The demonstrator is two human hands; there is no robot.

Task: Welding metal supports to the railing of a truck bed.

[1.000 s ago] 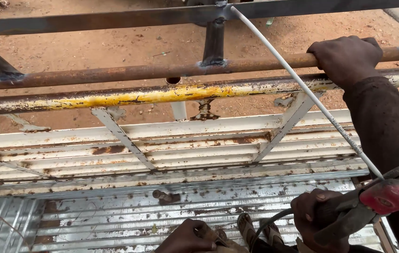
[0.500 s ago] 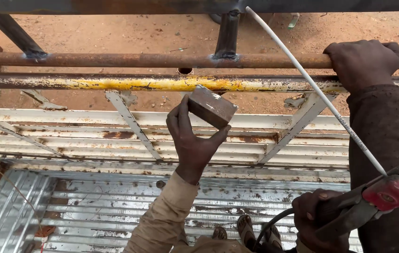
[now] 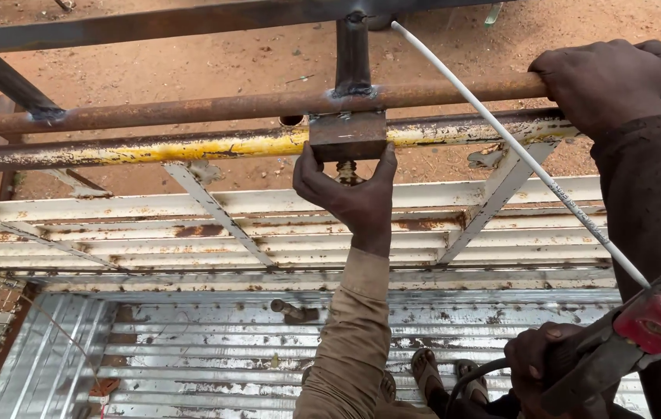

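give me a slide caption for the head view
A co-worker's hand presses a rusty metal block against the yellow bar while the right hand aims a welding rod.

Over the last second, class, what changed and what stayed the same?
A co-worker's hand rose from below with a metal block, now pressed under the rusty pipe. The person's right hand still grips that pipe; the left hand still holds the electrode holder.

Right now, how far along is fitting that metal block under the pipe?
Done: the short upright post already shows weld beads onto the rusty pipe. In hand: a co-worker's hand presses a metal block under it, while your left hand holds the electrode holder and right hand grips the pipe. Left: probably welding the block; no bead shows there.
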